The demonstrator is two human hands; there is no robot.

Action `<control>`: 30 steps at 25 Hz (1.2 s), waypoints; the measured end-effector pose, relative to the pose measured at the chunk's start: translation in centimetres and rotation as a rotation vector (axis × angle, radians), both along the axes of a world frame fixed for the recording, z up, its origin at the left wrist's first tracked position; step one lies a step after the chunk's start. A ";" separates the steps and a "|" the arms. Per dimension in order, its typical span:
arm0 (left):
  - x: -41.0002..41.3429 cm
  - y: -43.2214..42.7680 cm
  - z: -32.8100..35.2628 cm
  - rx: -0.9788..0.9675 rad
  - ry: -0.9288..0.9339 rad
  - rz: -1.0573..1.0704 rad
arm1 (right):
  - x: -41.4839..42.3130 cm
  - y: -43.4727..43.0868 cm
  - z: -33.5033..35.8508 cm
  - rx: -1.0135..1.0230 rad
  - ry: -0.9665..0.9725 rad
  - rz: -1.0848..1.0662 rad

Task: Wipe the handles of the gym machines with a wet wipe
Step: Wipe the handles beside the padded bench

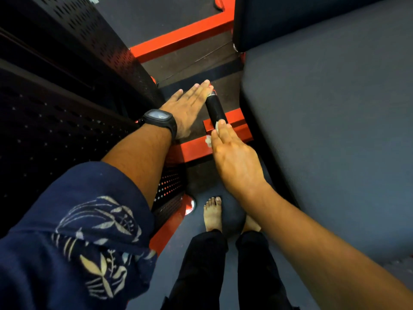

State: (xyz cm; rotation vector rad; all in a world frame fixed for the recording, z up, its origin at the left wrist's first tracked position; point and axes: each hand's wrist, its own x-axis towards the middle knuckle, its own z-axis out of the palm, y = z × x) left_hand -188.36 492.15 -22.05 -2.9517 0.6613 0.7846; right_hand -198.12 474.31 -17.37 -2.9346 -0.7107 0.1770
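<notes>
Desk: Progress on the handles?

Operator: I'm on 1 handle [215, 109], a short black grip standing out from the red frame [196, 150], between the perforated shroud [93, 63] on the left and the seat pad [324, 108] on the right. My right hand [234, 157] lies flat, fingers straight and together, pressing the wet wipe [209, 140] against the near end of the grip.

Desk: And the left?

Operator: My left hand [187, 106] is flat too, fingers straight, lying along the left side of the grip with its tips at the far cap. It holds nothing.

Desk: How much remains?

Operator: I judge this grip partly done at best. The wipe sits at its near end, and nothing shows which part is already wiped. I see 0 other handles from here, so I can't count what's left.
</notes>
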 end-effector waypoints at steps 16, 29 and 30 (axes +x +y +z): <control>-0.1 -0.3 -0.1 -0.028 0.003 0.033 | 1.4 1.5 1.0 -0.269 0.249 0.266; -0.4 -0.4 -0.1 -0.025 -0.001 0.036 | -2.2 -1.0 -0.2 0.237 0.156 -0.365; -0.4 -0.4 -0.1 -0.021 -0.001 0.033 | -2.6 -0.9 0.1 0.265 0.167 -0.403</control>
